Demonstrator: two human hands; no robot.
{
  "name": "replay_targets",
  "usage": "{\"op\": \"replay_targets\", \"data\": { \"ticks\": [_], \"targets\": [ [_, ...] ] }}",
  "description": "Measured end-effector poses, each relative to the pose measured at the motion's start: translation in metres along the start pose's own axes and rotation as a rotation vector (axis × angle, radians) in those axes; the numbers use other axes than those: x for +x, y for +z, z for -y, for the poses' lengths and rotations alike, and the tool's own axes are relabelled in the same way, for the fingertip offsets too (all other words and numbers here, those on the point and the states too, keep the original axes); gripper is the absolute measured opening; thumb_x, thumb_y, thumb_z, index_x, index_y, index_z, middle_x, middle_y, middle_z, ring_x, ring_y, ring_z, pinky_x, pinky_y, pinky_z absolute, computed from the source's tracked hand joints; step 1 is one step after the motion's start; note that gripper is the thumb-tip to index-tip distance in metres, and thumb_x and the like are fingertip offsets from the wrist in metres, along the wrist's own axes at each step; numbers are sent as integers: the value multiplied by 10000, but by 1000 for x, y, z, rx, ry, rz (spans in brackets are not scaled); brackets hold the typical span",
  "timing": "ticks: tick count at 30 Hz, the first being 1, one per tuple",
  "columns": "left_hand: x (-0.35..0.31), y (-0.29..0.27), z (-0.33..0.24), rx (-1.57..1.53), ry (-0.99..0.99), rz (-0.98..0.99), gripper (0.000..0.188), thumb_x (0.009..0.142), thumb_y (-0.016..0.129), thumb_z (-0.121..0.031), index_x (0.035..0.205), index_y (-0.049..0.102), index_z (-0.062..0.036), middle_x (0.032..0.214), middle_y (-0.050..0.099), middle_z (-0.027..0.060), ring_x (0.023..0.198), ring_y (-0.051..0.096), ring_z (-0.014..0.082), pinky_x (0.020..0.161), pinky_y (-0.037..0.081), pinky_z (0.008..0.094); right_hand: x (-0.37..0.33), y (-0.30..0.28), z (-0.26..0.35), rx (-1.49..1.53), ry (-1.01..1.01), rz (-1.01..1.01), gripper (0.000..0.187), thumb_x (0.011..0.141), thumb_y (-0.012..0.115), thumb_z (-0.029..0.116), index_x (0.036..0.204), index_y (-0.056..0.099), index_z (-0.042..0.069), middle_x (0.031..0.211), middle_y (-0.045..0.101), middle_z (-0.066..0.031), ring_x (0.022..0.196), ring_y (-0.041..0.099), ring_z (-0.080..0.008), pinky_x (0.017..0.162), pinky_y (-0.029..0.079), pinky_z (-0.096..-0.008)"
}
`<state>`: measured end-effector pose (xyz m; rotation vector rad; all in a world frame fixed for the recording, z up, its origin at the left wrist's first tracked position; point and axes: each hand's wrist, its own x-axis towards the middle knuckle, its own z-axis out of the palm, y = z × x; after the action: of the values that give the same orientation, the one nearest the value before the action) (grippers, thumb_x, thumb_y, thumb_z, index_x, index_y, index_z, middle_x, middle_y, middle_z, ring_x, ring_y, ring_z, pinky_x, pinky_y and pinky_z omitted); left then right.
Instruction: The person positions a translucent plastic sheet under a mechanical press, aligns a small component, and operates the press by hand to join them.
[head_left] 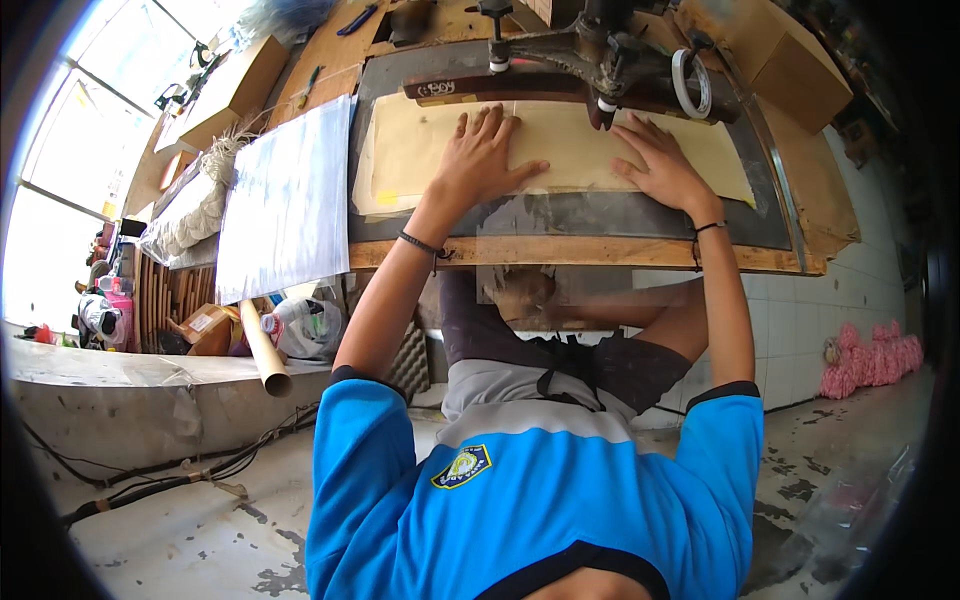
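Both my hands lie flat on a long cream-coloured sheet (575,140), spread over a dark grey work surface (410,227). My left hand (485,160) presses on its middle-left part, fingers stretched toward the far side and thumb pointing right. Nearer the right end rests my right hand (662,168), its fingers angled up and left. Neither hand holds anything. Just beyond the fingertips, a dark reddish-brown bar (540,87) runs across the sheet's far edge. Above it stands a dark metal clamp (582,50) with screw knobs.
A white ring (703,95) hangs by the bar's right end. Clear plastic sheets (285,195) lie left of the work surface, beside a bundle of pale cord (205,210). A cardboard box (785,65) stands far right. A cardboard tube (262,350) leans at lower left.
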<state>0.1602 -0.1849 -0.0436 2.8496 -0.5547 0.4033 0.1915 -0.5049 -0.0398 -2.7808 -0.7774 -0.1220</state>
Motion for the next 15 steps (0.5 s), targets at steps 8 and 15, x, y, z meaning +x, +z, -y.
{"op": "replay_targets", "data": {
  "ticks": [8,15],
  "targets": [
    [3,3,3,-36,-12,-77,813,924,581,-674,1444,539,-51,1511,485,222,1469,389,368,1243,245,520,11,9,-19,57,-77,-125,671,972,628,543,1480,537,114,1618,393,-187,1499,344,-385,1237,257,-488],
    [6,0,5,-46,-65,-15,784,953,542,-673,1475,533,-88,1606,404,192,1514,345,328,1260,224,512,13,8,-20,38,-85,-89,649,988,633,497,1481,517,93,1616,399,-177,1507,337,-370,1227,276,-463]
  ]
}}
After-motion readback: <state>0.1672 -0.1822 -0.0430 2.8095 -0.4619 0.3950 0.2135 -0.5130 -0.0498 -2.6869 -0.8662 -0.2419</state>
